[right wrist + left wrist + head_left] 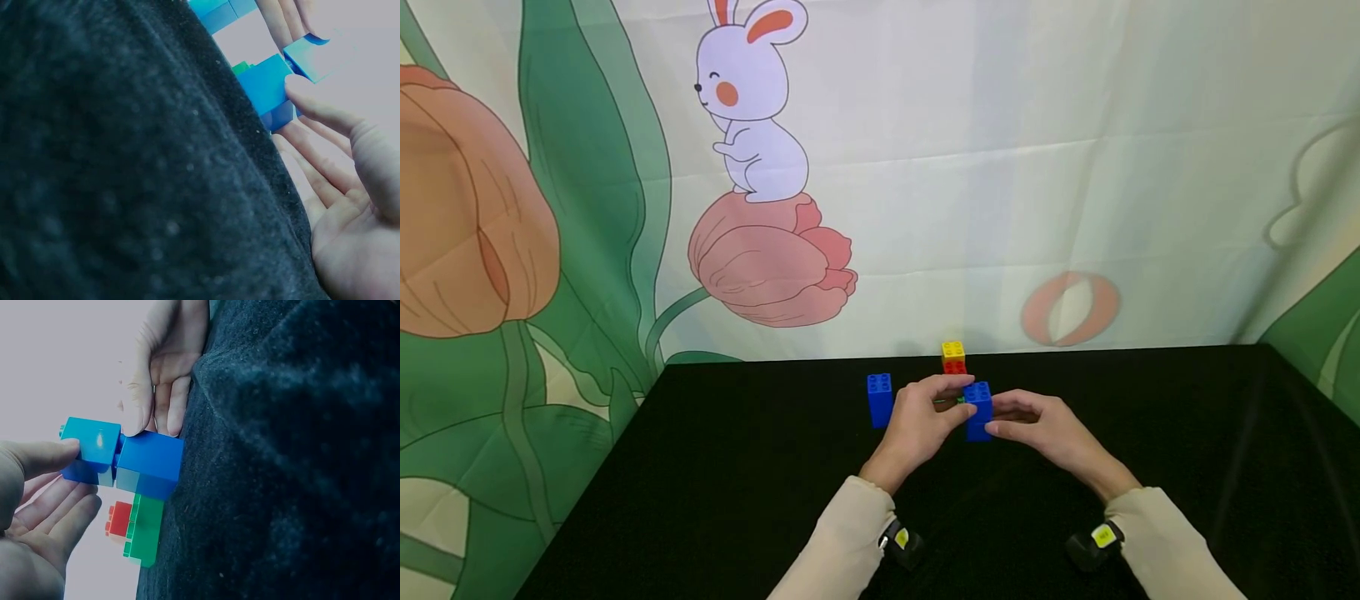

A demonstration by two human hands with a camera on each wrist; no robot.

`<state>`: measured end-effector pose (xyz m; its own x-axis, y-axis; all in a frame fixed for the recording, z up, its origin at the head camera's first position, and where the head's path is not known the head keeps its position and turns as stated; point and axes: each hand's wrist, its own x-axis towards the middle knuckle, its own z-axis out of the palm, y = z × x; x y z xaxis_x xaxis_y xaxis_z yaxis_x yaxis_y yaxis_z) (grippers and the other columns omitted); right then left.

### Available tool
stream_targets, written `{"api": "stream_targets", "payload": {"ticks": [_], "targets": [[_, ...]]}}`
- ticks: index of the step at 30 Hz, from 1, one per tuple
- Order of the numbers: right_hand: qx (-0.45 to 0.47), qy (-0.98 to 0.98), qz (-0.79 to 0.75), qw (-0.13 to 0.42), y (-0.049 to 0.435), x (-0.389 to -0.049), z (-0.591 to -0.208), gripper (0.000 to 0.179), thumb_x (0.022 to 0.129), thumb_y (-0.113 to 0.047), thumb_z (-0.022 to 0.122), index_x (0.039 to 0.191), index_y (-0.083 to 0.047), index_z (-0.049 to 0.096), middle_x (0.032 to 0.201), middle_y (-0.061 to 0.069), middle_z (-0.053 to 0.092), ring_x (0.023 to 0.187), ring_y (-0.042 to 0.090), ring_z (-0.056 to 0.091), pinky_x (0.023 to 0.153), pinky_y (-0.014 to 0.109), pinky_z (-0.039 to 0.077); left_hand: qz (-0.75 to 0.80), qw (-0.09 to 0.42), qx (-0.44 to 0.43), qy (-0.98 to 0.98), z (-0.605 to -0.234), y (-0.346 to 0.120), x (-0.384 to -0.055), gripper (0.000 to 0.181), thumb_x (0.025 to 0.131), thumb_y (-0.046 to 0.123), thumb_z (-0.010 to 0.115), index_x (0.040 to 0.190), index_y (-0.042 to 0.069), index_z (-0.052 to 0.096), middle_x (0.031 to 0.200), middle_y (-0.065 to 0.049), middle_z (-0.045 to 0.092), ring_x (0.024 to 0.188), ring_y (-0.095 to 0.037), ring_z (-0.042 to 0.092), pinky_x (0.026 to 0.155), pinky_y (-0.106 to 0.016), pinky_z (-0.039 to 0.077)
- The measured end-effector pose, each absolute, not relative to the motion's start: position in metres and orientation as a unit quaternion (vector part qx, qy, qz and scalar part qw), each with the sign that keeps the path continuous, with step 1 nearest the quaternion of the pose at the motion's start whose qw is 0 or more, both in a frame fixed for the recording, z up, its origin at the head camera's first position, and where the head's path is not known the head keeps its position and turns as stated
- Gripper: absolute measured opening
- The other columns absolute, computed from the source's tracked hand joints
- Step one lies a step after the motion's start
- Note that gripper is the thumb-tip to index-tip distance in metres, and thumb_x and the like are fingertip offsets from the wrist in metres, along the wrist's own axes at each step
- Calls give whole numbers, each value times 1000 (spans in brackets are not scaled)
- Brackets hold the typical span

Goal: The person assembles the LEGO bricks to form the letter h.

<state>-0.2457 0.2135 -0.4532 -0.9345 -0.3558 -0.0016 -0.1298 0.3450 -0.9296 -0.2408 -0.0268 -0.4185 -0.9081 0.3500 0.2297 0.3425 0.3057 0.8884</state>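
Two blue toy building bricks stand one over the other between the hands. My left hand [922, 423] pinches the upper blue brick [978, 397] with thumb and fingers. The lower blue brick [150, 461] is held by my right hand [1051, 427], its thumb on the near face and its fingers behind. In the left wrist view a narrow gap with studs shows between the two bricks, and the upper one sits slightly askew. The lower brick is close over the black tabletop, beside a green brick [148, 528].
Left of the hands stands another tall blue piece [880, 404]. Behind the left hand a yellow brick [952, 350] tops a red brick [954, 367]. A black cloth [737, 492] covers the table, and a printed curtain [925, 208] hangs along its back edge.
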Motion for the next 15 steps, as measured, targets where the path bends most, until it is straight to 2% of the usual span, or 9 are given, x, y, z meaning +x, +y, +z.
{"api": "stream_targets", "payload": {"ticks": [15], "targets": [[-150, 816, -549, 101, 214, -246, -452, 52, 98, -32, 77, 141, -6, 63, 134, 14, 67, 122, 30, 66, 103, 48, 55, 544, 17, 211, 812, -420, -28, -242, 39, 101, 10, 74, 139, 10, 70, 139, -6, 69, 124, -19, 67, 104, -34, 55]]}}
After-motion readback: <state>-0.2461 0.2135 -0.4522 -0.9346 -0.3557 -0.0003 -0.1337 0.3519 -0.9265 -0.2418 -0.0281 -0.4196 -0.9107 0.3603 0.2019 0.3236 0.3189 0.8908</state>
